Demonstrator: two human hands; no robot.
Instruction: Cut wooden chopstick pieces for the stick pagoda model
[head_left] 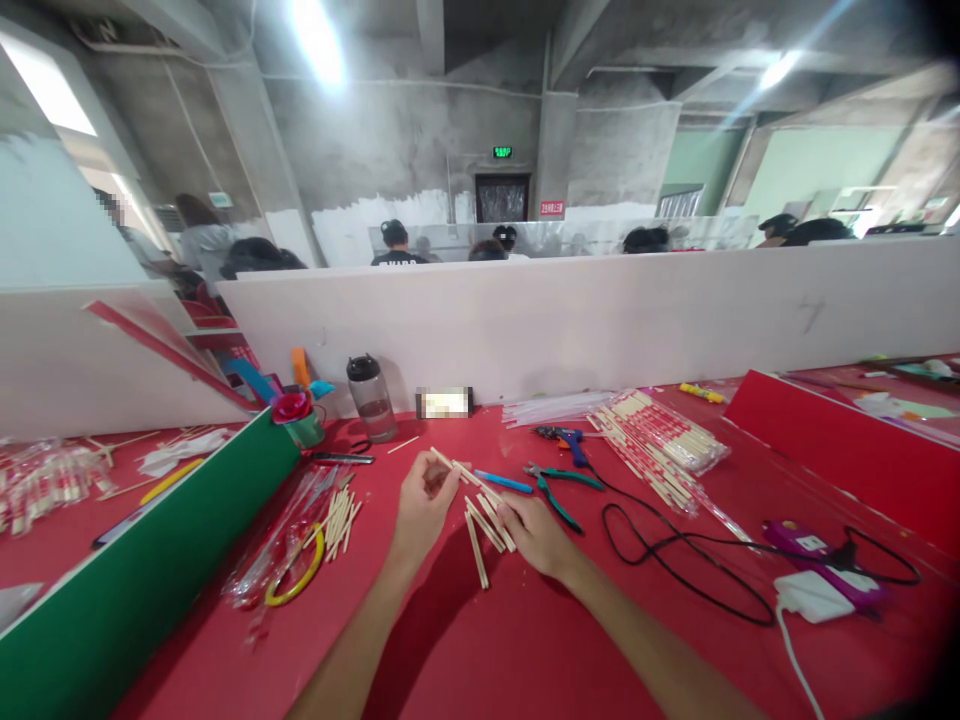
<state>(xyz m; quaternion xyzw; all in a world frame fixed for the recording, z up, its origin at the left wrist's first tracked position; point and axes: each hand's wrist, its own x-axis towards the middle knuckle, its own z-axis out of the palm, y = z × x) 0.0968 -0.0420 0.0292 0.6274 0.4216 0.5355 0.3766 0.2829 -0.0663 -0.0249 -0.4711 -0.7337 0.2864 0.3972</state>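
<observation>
In the head view, over a smooth red tabletop (480, 665), two bare hands are working close together. The left hand (420, 500) is curling, its fingers pinching at the upper end of some slender pale sticks (476, 480); the right hand (540, 535) is coming in low, its fingers closing on the other end. So the sticks are slanting between both hands, straight, matte and woody-looking. Just below, more loose sticks (476, 545) are lying in a rough fan on the red surface. Right behind, a slim blue pen (514, 483) is resting near pliers (566, 477) whose teal handles are splaying wide. Beyond those, a blue glue gun (574, 445) is lying on its side, its thin black cable (660, 547) looping toward a glossy purple power strip (799, 545). Glinting farther back, a clear-wrapped bundle (675, 435) is showing pale sticks with red-printed paper. Over on the left, another little heap of sticks (343, 518) is sitting beside a curved yellow handle (313, 578) and crinkled clear plastic (262, 545). A see-through, dark-lidded bottle (373, 405) is standing upright before a flat white partition (570, 320).
</observation>
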